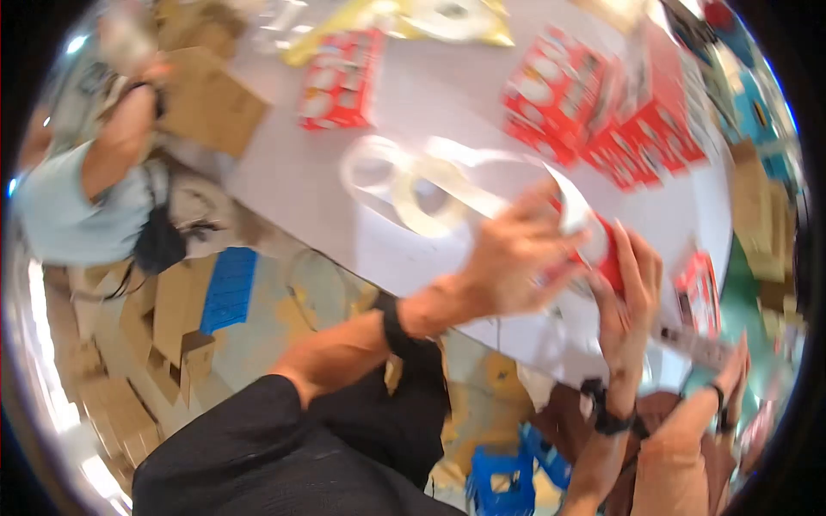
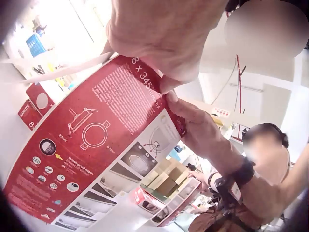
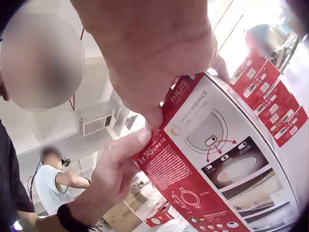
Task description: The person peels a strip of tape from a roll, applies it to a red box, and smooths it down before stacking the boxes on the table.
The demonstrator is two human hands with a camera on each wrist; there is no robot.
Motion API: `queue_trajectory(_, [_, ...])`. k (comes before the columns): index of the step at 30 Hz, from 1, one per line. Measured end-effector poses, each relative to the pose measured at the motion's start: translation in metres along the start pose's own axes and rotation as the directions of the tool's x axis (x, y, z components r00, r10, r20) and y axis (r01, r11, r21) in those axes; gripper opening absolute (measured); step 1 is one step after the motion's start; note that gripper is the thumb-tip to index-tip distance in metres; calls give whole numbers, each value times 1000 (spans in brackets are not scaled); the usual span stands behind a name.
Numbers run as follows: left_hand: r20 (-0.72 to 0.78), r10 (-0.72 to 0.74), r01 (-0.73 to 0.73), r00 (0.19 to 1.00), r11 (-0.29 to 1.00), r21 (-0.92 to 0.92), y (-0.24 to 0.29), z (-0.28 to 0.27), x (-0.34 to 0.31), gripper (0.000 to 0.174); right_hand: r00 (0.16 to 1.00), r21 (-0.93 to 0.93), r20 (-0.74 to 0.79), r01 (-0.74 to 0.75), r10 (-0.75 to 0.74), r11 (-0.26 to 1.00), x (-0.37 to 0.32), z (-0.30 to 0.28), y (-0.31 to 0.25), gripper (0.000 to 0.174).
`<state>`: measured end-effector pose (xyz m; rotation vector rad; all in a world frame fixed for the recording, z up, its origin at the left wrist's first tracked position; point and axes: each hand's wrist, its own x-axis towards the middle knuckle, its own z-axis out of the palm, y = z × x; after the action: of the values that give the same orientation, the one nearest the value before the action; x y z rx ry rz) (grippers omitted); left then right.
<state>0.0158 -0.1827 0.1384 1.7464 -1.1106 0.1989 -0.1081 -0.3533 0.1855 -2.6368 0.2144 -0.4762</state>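
Note:
A red and white printed box (image 1: 609,258) (image 2: 91,130) (image 3: 212,159) is held between both hands. My left hand (image 1: 519,254) (image 2: 157,36) (image 3: 108,169) has bent fingers at the box's top edge. Opposite it, my right hand (image 1: 632,288) (image 2: 198,128) (image 3: 149,48) grips the same end, and the fingertips of both hands nearly meet there. A white strip (image 1: 482,156) (image 2: 67,71) runs in loops over the table to the box beside my left hand. Blur in the head view hides the exact finger contacts.
On the white table (image 1: 404,258) stand red boxes (image 1: 340,79) (image 1: 559,95) (image 1: 641,129) and a smaller one (image 1: 699,292); a yellow-edged bag (image 1: 430,21) lies at the back. One person (image 1: 95,202) is at the left, another (image 1: 680,456) at the right. Cartons (image 1: 206,99) and blue crates (image 1: 502,482) surround the table.

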Motion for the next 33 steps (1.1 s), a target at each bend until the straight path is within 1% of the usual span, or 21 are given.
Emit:
queue_trajectory(1, [-100, 83, -83, 992, 997, 7, -2, 0, 3, 42, 1000, 15, 13, -4, 4, 1000, -1, 2, 4, 57])
queue_trajectory(3, [-36, 9, -12, 999, 998, -63, -1, -10, 0, 42, 998, -4, 61, -11, 11, 1000, 0, 0, 0, 63])
queue_trajectory(4, [-68, 6, -11, 998, 997, -71, 1, -14, 2, 40, 995, -27, 104, 0, 3, 1000, 3, -3, -2, 67])
queue_trajectory(6, [-20, -36, 33, 999, 988, -154, 3, -26, 5, 37, 983, -12, 182, 4, -2, 1000, 14, -11, -7, 66])
queue_trajectory(9, [48, -153, 160, 987, 906, -393, 7, -52, 8, 35, 933, 85, 339, -159, 122, 984, 27, -27, -14, 61])
queue_trajectory(12, [-9, -185, 158, 983, 865, -475, 12, -114, -10, 32, 957, 140, 269, -148, 106, 979, 26, -18, -3, 58])
queue_trajectory(13, [-43, -200, 155, 979, 861, -484, 13, -141, -21, 31, 971, 78, 216, -122, 103, 989, 22, -14, 5, 58])
queue_trajectory(14, [-74, -213, 151, 974, 859, -490, 14, -173, -34, 31, 972, 98, 195, -151, 130, 984, 23, -16, 4, 58])
queue_trajectory(16, [-27, -312, 281, 950, 885, -371, 22, -244, -57, 31, 968, 144, 169, -210, 185, 967, 32, -18, -4, 58])
queue_trajectory(18, [45, -469, 459, 882, 832, -313, 24, -301, -81, 26, 959, 132, 159, -256, 235, 958, 68, -43, -44, 61])
queue_trajectory(20, [56, -571, 556, 819, 764, -327, 20, -336, -97, 25, 989, 152, 67, -141, 132, 978, 107, -59, -79, 66])
queue_trajectory(22, [296, -631, 695, 717, 680, -233, 16, -365, -108, 24, 989, 136, -98, 122, -109, 983, 155, -51, -123, 68])
queue_trajectory(24, [527, -628, 774, 573, 625, -96, 3, -371, -109, 25, 948, 200, -87, 319, -307, 926, 209, -2, -167, 68])
queue_trajectory(25, [628, -604, 785, 490, 620, -16, -9, -363, -110, 27, 868, 62, -85, 494, -488, 867, 235, 34, -191, 68])
queue_trajectory(26, [719, -575, 783, 391, 618, 68, -20, -356, -111, 28, 811, -109, -57, 574, -582, 812, 254, 75, -203, 73])
queue_trajectory(27, [730, -584, 795, 356, 600, 92, -29, -346, -109, 29, 789, -126, -36, 606, -614, 786, 268, 128, -208, 75])
queue_trajectory(28, [744, -585, 803, 322, 585, 113, -38, -335, -109, 30, 763, -71, -14, 644, -646, 762, 283, 183, -208, 75])
queue_trajectory(29, [768, -522, 768, 372, 637, 61, -52, -322, -123, 32, 714, -51, -99, 692, -693, 720, 293, 240, -202, 68])
queue_trajectory(30, [670, -528, 747, 522, 662, -60, -53, -316, -131, 29, 696, -111, -91, 704, -713, 702, 299, 287, -198, 62])
queue_trajectory(31, [697, -517, 775, 498, 626, -89, -58, -314, -131, 29, 708, -110, -84, 693, -701, 713, 303, 327, -194, 56])
queue_trajectory(33, [721, -529, 836, 447, 535, -126, -62, -317, -130, 29, 667, -237, -46, 716, -744, 657, 292, 398, -188, 55])
